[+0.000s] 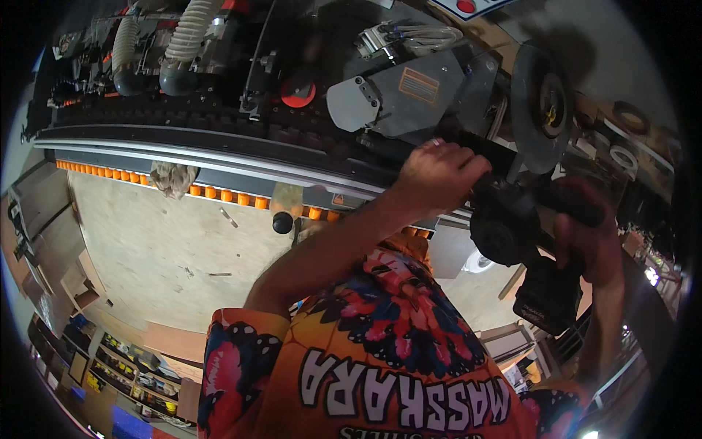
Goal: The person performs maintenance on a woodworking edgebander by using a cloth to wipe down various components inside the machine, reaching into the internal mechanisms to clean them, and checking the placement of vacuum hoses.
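My right hand [594,245] is wrapped round the handle of a dark cordless power tool [504,233] with a block battery [550,296] at its lower end. The tool's exact kind is hard to make out in the shadow. My left hand [442,175] is closed at the machine's front edge, just left of the tool. Its curled fingers meet a dark part, and what they grip is hidden. Behind both hands stands a long dark machine [420,91] with a grey angled cover. A large grey disc [537,110] rises beyond the tool.
A row of orange rollers [227,196] runs along the machine's front. A crumpled rag [173,178] and a bottle with a black cap [285,205] are there too. Ribbed hoses [191,29] and a red round part [298,94] are farther back. Shelves [139,373] stand at lower left.
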A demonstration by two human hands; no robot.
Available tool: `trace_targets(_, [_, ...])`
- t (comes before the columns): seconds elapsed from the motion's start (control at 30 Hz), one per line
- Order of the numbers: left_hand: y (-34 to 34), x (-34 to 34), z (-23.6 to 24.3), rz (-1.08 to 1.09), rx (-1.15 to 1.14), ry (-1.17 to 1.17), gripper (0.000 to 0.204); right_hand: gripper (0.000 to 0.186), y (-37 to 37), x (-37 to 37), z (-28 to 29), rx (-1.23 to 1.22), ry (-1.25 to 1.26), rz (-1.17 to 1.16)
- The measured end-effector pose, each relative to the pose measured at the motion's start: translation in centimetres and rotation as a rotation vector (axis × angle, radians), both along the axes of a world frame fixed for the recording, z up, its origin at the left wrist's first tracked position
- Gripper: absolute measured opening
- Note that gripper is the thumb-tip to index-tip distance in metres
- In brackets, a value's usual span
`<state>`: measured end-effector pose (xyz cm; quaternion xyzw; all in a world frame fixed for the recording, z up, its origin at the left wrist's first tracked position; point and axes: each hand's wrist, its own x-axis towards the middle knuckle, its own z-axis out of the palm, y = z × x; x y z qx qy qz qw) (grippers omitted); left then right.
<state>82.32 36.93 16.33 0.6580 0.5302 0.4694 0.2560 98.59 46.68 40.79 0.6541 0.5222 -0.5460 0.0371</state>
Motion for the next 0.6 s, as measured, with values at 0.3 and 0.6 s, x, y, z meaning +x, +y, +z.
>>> trace_targets(0.3, [-0.7, -2.2, -0.6, -0.051, -0.002, -0.008, 0.053, 0.050, -0.8, -2.3, -0.3, -0.066, 0.050, 0.018])
trace_targets(0.6, [-0.9, -1.1, -1.0, 0.017, 0.047, -0.040, 0.038, 0.051, -1.3, -1.9, -0.3, -0.075, 0.044, -0.002])
